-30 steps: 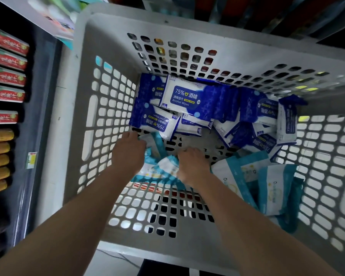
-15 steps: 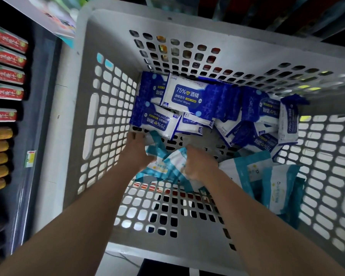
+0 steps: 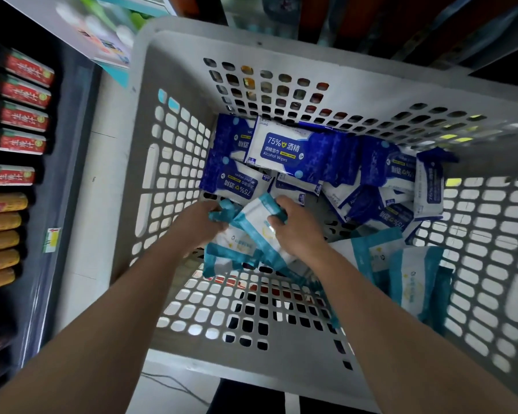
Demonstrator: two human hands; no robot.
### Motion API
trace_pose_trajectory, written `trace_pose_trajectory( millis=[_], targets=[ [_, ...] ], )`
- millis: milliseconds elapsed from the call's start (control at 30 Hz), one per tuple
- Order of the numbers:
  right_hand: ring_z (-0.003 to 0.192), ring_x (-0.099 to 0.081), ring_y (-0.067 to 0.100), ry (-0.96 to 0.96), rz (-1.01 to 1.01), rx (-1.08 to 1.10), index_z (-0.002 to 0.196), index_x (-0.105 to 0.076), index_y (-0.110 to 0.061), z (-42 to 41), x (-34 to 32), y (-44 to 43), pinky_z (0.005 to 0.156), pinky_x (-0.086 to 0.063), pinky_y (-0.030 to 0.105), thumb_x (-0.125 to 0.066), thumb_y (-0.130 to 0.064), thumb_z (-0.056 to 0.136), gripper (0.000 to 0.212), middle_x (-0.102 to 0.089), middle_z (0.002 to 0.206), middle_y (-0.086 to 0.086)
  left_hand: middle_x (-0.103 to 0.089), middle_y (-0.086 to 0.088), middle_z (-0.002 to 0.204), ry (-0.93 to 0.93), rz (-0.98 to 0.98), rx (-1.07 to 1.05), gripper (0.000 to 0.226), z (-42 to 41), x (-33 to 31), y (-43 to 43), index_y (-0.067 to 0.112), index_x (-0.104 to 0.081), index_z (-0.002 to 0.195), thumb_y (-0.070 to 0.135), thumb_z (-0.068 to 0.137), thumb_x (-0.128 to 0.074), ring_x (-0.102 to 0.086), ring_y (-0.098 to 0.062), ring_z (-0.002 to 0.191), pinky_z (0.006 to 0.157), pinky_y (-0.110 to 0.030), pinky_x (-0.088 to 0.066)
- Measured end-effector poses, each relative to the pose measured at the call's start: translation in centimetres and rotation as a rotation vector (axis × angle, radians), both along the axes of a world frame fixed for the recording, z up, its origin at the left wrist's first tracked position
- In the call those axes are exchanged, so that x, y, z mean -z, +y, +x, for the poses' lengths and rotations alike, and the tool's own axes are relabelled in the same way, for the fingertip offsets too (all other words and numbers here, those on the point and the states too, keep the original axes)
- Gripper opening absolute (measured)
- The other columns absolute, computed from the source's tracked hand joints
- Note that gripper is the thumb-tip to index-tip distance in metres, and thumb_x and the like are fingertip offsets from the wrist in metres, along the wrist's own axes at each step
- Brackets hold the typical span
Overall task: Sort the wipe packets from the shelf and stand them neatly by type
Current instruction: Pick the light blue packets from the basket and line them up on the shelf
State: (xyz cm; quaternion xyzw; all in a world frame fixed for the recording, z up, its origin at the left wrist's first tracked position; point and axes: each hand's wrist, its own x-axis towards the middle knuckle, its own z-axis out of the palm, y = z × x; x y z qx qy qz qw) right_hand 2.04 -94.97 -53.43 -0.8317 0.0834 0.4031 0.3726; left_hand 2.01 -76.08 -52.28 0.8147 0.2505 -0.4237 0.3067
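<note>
Teal-and-white wipe packets [image 3: 251,237] bunched in mid-basket, just above the perforated floor, tilted and overlapping. Perhaps three or four; count unclear in the blur. Clamped from both sides: left hand [image 3: 196,225] curled round the bunch's left edge, fingers tucked behind a teal seam. Right hand [image 3: 301,231] gripping the top packet, thumb on its white face, fingertips hooked over its far end. Hands close together, parted only by the packets between them. Both forearms bare, reaching in from the near rim.

Just beyond the hands, against the far wall, a heap of blue alcohol wipe packets [image 3: 287,150]. Lying every which way: some face up, some upside down, one on edge at the right end. To the right of the right forearm, more teal packets [image 3: 410,264], leaning near the right wall, roughly upright and side by side.

All of it inside a grey plastic basket [image 3: 174,70] with gridded holes in walls and floor. Left of the basket, a pale surface [image 3: 102,180], then a dark shelf [image 3: 72,144]. On the shelf, red-labelled packs [image 3: 24,91] in a column, yellow packs [image 3: 0,222] below them, and a small price tag [image 3: 51,239] on the edge.
</note>
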Motion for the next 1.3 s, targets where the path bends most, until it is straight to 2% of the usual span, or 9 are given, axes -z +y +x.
trace_pose_trajectory(
  millis=[100,200,367,567,733,833,1067,1233,1300],
  targets=[
    [0.064,-0.047,0.012,-0.011,0.145,0.124,0.104,-0.049,-0.022,1.2,-1.3,-0.1,0.055,-0.035,0.025,-0.049,-0.023,0.099,0.006,-0.052,0.080,-0.005,-0.063,-0.008,0.115,-0.061,0.004,-0.027,0.031,0.7,-1.3,0.5,0.018,-0.059,0.126,0.015,0.094,-0.056,-0.062,-0.024,0.094,0.077,-0.036,-0.053],
    [0.061,-0.045,0.004,0.002,0.254,0.041,0.097,-0.051,-0.019,2.3,-3.0,-0.4,0.048,-0.032,0.011,-0.055,-0.021,0.097,0.004,-0.050,0.078,-0.008,-0.063,-0.006,0.115,-0.118,-0.057,-0.065,0.030,1.2,-2.7,0.4,0.015,-0.057,0.127,0.016,0.097,-0.052,-0.062,-0.019,0.088,0.066,-0.028,-0.048],
    [0.056,-0.043,0.006,0.066,0.226,-0.162,0.094,-0.054,-0.017,3.2,-5.0,-1.3,0.044,-0.029,0.013,-0.052,-0.026,0.098,0.010,-0.048,0.070,-0.005,-0.066,-0.004,0.086,-0.150,-0.289,-0.395,0.004,1.8,-5.2,-0.5,0.012,-0.061,0.095,0.013,0.091,-0.061,-0.062,-0.017,0.072,0.060,-0.025,-0.050],
    [0.063,-0.044,0.011,-0.050,0.142,0.254,0.110,-0.046,-0.011,2.7,-5.7,-2.2,0.055,-0.034,0.026,-0.039,-0.026,0.103,0.018,-0.047,0.077,-0.003,-0.067,-0.005,0.085,-0.209,-0.346,-0.779,0.014,1.4,-6.1,-1.3,0.012,-0.055,0.088,0.022,0.098,-0.054,-0.068,-0.018,0.075,0.062,-0.030,-0.058],
    [0.062,-0.043,0.007,-0.108,0.180,0.521,0.110,-0.045,-0.014,2.8,-6.5,-2.9,0.045,-0.035,0.009,-0.040,-0.024,0.102,0.013,-0.045,0.077,-0.006,-0.066,-0.004,0.082,-0.219,-0.394,-1.009,0.014,0.2,-6.1,-2.0,0.012,-0.054,0.083,0.018,0.094,-0.059,-0.064,-0.019,0.079,0.072,-0.033,-0.053],
    [0.066,-0.044,0.008,-0.070,0.204,0.625,0.109,-0.046,-0.014,2.8,-7.0,-2.9,0.051,-0.035,0.013,-0.043,-0.025,0.102,0.013,-0.045,0.080,-0.005,-0.064,-0.003,0.077,-0.261,-0.410,-1.105,0.019,-0.4,-6.1,-2.8,0.013,-0.052,0.077,0.016,0.094,-0.059,-0.059,-0.019,0.073,0.071,-0.032,-0.047],
    [0.083,-0.051,0.019,0.075,0.222,0.697,0.104,-0.050,-0.015,2.1,-6.7,-3.2,0.073,-0.041,0.035,-0.049,-0.033,0.099,0.018,-0.053,0.097,0.004,-0.065,-0.008,0.108,-0.286,-0.496,-1.163,0.019,-1.6,-6.5,-5.2,0.018,-0.052,0.095,0.000,0.094,-0.052,-0.067,-0.023,0.088,0.058,-0.030,-0.056],
    [0.107,-0.060,0.027,0.190,0.221,0.718,0.126,-0.050,-0.016,2.1,-6.3,-3.5,0.096,-0.047,0.051,-0.060,-0.043,0.087,0.049,-0.059,0.123,0.006,-0.068,-0.006,0.110,-0.218,-0.672,-1.221,0.033,-2.3,-6.9,-6.5,0.022,-0.060,0.109,-0.002,0.097,-0.040,-0.067,-0.024,0.095,0.088,-0.048,-0.052],
    [0.112,-0.059,0.028,0.215,0.232,0.694,0.129,-0.050,-0.016,1.9,-6.3,-3.4,0.098,-0.047,0.050,-0.062,-0.043,0.086,0.052,-0.058,0.127,0.006,-0.070,-0.005,0.104,-0.213,-0.724,-1.274,0.028,-2.4,-7.0,-7.1,0.022,-0.060,0.107,0.003,0.099,-0.042,-0.068,-0.022,0.092,0.084,-0.045,-0.055]
  ],
)
